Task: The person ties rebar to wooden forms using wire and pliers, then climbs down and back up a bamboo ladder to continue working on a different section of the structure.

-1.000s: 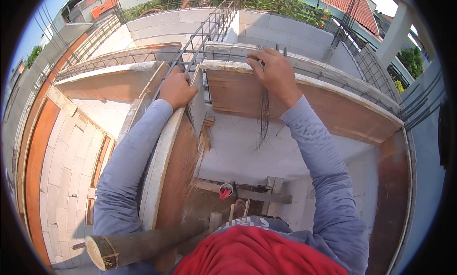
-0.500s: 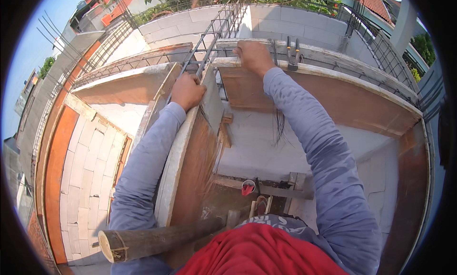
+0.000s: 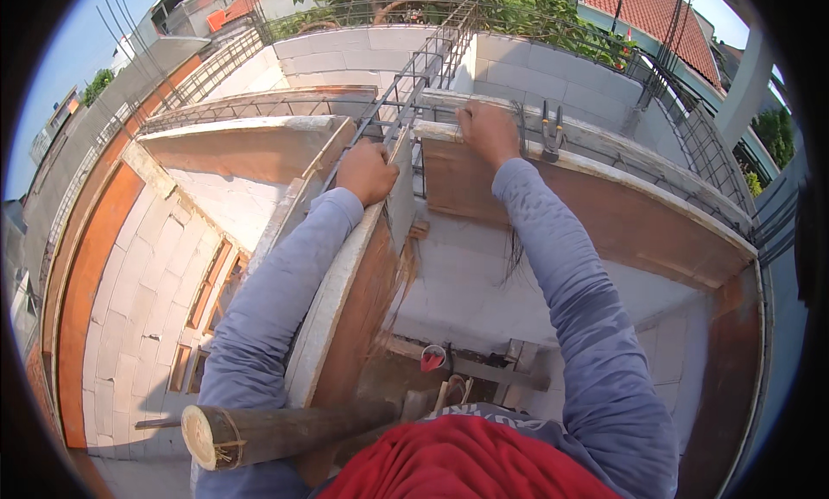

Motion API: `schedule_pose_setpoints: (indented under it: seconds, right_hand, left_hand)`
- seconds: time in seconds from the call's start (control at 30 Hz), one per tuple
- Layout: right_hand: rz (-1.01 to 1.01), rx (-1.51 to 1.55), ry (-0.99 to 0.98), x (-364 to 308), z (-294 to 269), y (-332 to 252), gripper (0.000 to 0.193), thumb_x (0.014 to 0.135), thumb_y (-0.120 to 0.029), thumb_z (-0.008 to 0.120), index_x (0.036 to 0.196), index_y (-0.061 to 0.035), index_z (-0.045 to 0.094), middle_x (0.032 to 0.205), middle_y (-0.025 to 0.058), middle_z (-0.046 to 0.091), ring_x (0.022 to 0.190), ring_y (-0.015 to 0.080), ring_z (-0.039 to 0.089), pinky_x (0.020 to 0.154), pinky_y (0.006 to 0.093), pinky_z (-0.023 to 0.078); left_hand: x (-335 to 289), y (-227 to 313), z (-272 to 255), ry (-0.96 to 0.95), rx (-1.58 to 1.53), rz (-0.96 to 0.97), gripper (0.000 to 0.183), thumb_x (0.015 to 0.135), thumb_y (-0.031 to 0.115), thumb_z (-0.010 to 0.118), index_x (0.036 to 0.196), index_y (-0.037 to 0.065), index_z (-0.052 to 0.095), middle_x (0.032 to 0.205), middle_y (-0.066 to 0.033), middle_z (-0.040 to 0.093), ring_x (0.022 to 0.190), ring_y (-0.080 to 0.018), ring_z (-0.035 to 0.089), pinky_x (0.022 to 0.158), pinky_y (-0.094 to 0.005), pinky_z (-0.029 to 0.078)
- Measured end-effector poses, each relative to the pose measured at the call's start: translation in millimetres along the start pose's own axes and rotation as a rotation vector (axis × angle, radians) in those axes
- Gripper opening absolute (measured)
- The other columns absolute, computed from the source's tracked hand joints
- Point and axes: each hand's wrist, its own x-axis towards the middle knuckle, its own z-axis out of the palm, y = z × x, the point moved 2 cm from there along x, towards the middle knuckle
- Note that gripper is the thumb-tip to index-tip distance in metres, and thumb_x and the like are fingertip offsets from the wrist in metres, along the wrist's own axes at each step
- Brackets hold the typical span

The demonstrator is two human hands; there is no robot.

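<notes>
My left hand [image 3: 366, 171] is closed, its fingers curled at the top of the formwork board [image 3: 332, 313], beside the steel rebar cage [image 3: 406, 89]. What the fingertips hold, if anything, is hidden. To its right, my right hand [image 3: 490, 133] bends down over the crossing formwork board [image 3: 579, 210], near the rebar joint. Its fingers are curled in, and their tips are out of sight. Just right of that hand, pincers [image 3: 551, 135] stand handles up in the gap between boards. Thin dark tie wires [image 3: 515, 259] hang down beside my right forearm.
A bamboo pole [image 3: 268, 434] lies across at the lower left, close to my left arm. Below, a small bucket [image 3: 433, 357] with something red stands near timber pieces. Pale block walls [image 3: 155, 318] and more rebar [image 3: 691, 158] surround the openings. Sandals show beneath me.
The whole view has shifted, so the boards and hands sit slightly farther right and lower. Both hands stay at nearly the same spots on the formwork and rebar.
</notes>
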Motion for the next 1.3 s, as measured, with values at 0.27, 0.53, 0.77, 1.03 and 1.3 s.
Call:
schedule_pose_setpoints:
  seconds: [0.27, 0.53, 0.77, 1.03, 1.3]
  right_hand:
    - [-0.502, -0.382, -0.201, 40.1, -108.3, 68.4, 0.034, 0.098, -0.009, 0.051, 0.126, -0.0208, 0.066, 0.132, 0.0056, 0.068, 0.123, 0.0313, 0.063, 0.097, 0.045, 0.053]
    - [-0.613, -0.553, -0.423, -3.1, -115.2, 140.9, 0.045, 0.094, -0.005, 0.056, 0.137, -0.0152, 0.056, 0.154, 0.0029, 0.05, 0.139, 0.0274, 0.05, 0.104, 0.0464, 0.049]
    - [-0.441, -0.536, -0.117, 13.9, -162.0, 140.1, 0.025, 0.099, -0.024, 0.061, 0.119, -0.0095, 0.055, 0.108, 0.0171, 0.07, 0.097, 0.0376, 0.069, 0.082, 0.0475, 0.052]
    - [-0.767, -0.759, -0.234, 37.6, -139.3, 23.4, 0.01, 0.101, -0.017, 0.053, 0.107, -0.0108, 0.055, 0.077, 0.0117, 0.069, 0.07, 0.0351, 0.069, 0.059, 0.0487, 0.05]
    - [-0.925, -1.024, -0.072, 49.8, -84.6, 28.9, 0.031, 0.092, -0.015, 0.059, 0.123, -0.0122, 0.059, 0.109, 0.0059, 0.065, 0.09, 0.0223, 0.068, 0.063, 0.036, 0.052]
  left_hand:
    - [-7.2, 6.0, -3.5, -0.046, -0.032, -0.028, 0.032, 0.082, 0.028, 0.068, 0.1, 0.003, 0.077, 0.117, -0.023, 0.067, 0.11, -0.0396, 0.066, 0.098, -0.0465, 0.052]
    - [-8.1, 6.0, -10.9, -0.051, -0.039, -0.055, 0.033, 0.083, 0.025, 0.066, 0.103, 0.001, 0.077, 0.12, -0.0238, 0.067, 0.11, -0.0404, 0.066, 0.098, -0.0465, 0.052]
    - [-5.3, 6.8, -9.1, -0.041, -0.05, -0.049, 0.032, 0.083, 0.022, 0.065, 0.103, 0.0, 0.077, 0.122, -0.0251, 0.067, 0.113, -0.0405, 0.066, 0.099, -0.0466, 0.052]
    - [-9.4, 0.5, -11.8, -0.043, -0.038, -0.06, 0.033, 0.087, 0.023, 0.064, 0.106, -0.001, 0.077, 0.123, -0.0243, 0.067, 0.115, -0.0403, 0.066, 0.1, -0.0465, 0.053]
    - [0.3, -10.7, 13.7, 0.073, -0.091, -0.028, 0.029, 0.082, 0.028, 0.066, 0.092, 0.002, 0.076, 0.11, -0.0235, 0.066, 0.105, -0.0398, 0.065, 0.095, -0.0468, 0.052]
